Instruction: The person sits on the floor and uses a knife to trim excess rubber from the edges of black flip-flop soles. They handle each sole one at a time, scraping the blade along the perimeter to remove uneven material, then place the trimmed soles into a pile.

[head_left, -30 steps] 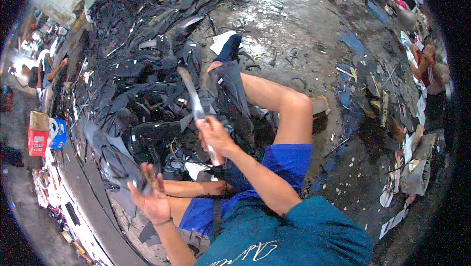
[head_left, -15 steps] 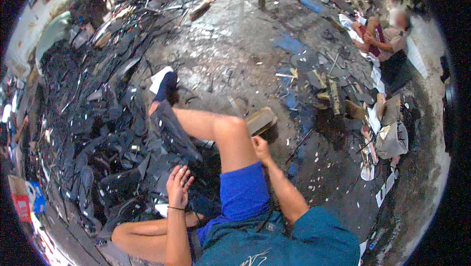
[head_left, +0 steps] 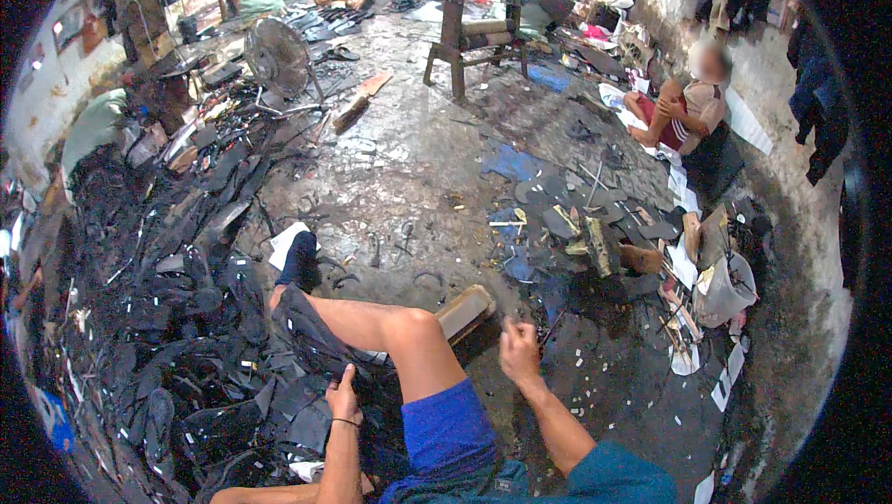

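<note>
A dark, flat sheet of rubber-like material point(head_left: 314, 326) lies along my raised shin, its lower end by my left hand. My left hand point(head_left: 342, 396) is closed on that end, thumb upward. To the right of my knee, my right hand point(head_left: 519, 353) is raised off the floor with its fingers curled together. A small blurred dark shape shows at its fingertips, too unclear to name. A long wooden block point(head_left: 467, 312) lies under my bent knee, its far end sticking out near my right hand.
Black sheet scraps point(head_left: 167, 318) pile up on my left. Ahead stand a fan point(head_left: 279, 58) and a wooden stand point(head_left: 455, 44). A person point(head_left: 683, 109) sits at the right wall, near a pale bag point(head_left: 725, 292). Other people are farther back.
The view has tilted up, showing more of the room. My left hand has gone from open fingers to gripping the sheet. My right hand has moved away from my knee to the right.
</note>
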{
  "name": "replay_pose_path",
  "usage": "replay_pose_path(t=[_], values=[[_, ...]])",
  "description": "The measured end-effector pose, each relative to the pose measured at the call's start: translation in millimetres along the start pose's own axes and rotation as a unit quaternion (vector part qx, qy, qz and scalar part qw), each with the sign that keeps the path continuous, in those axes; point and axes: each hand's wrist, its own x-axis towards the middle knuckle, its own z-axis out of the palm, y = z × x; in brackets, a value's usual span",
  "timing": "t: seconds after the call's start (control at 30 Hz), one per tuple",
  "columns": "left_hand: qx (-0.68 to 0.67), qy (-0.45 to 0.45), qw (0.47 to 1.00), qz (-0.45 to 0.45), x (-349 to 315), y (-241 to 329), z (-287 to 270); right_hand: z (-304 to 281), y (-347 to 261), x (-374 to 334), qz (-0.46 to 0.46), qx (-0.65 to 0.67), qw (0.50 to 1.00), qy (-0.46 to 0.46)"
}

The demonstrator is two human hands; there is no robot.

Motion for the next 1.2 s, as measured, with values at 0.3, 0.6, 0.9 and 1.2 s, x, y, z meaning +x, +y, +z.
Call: replay_pose_path(t=[0.3,0.6,0.9,1.2], values=[[-0.260,-0.168,0.950,-0.041,-11.4,40.9,-12.9,20.5,-26.6,-69.5,-0.023,0.078,0.975,-0.209],[-0.204,-0.199,0.958,0.026,-71.2,78.9,-29.5,22.3,-27.3,15.2,-0.091,-0.002,0.995,-0.028],[-0.109,-0.044,0.986,0.120,-173.5,95.8,-91.0,-68.5,-39.1,-94.5,-0.130,0.152,0.932,-0.303],[-0.115,0.041,0.979,0.161,-210.5,59.6,-77.2,-81.1,-263.2,-41.0,0.113,0.547,0.709,-0.430]])
